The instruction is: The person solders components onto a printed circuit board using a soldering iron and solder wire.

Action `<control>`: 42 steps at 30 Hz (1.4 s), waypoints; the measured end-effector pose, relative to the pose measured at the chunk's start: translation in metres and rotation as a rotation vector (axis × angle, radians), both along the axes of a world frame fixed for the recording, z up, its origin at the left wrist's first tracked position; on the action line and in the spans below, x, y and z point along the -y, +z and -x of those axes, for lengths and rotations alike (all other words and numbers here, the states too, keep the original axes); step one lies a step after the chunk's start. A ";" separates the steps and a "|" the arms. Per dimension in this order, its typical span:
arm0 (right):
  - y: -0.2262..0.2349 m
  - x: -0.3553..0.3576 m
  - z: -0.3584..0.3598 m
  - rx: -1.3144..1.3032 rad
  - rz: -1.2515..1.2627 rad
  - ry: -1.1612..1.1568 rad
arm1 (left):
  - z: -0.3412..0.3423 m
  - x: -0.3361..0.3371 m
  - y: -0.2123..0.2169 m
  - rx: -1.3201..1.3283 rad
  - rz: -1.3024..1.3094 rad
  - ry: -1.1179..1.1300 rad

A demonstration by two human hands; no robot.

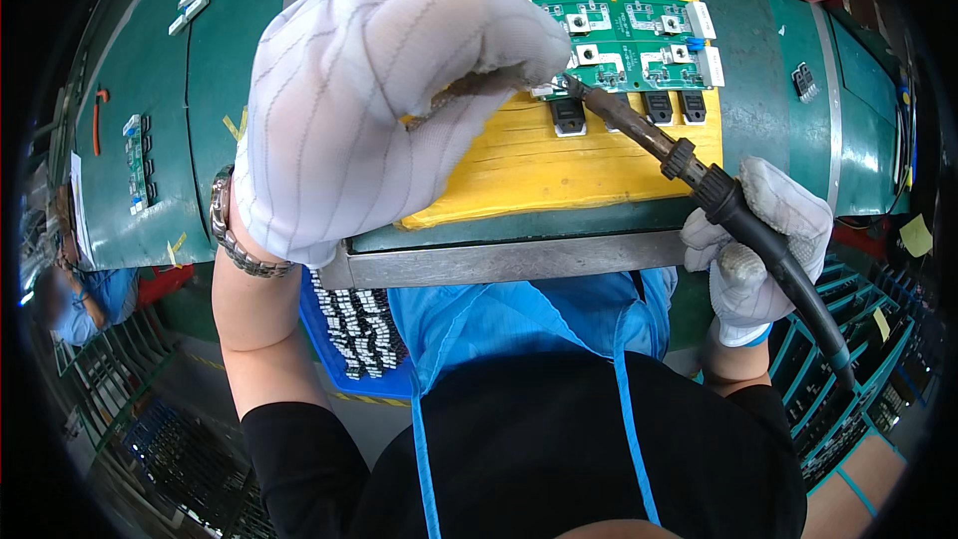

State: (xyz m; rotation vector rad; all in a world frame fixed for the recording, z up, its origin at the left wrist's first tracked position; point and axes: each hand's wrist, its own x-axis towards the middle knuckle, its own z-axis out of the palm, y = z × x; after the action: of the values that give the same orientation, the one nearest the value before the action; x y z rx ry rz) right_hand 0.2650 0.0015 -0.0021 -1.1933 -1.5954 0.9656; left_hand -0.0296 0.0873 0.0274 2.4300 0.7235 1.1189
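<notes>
The right hand is gripping a soldering iron whose tip is touching the circuit board at twelve o'clock on the yellow pad, while the left hand is pinching closed there, so a slip could probably burn that glove.

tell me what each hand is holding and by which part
The right hand grips the soldering iron by its black handle, tip at the green circuit board. The left hand is closed above the board; what its fingers pinch cannot be told.
</notes>
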 end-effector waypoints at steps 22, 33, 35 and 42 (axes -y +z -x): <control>0.003 -0.006 0.000 0.116 -0.131 0.064 | -0.001 0.003 0.001 -0.219 -0.099 0.070; 0.003 -0.016 0.003 0.111 -0.221 0.218 | -0.003 0.012 -0.005 -0.242 -0.033 0.161; 0.003 -0.020 0.004 0.105 -0.232 0.236 | -0.007 0.010 0.001 -0.256 -0.060 0.131; 0.005 -0.023 0.008 0.142 -0.268 0.184 | -0.018 0.008 0.001 -0.218 -0.055 0.118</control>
State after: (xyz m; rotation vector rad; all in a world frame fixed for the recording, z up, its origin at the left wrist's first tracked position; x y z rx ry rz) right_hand 0.2571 0.0242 0.0031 -0.9589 -1.9073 0.7630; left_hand -0.0120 0.0794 0.0283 2.6135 0.9246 0.9354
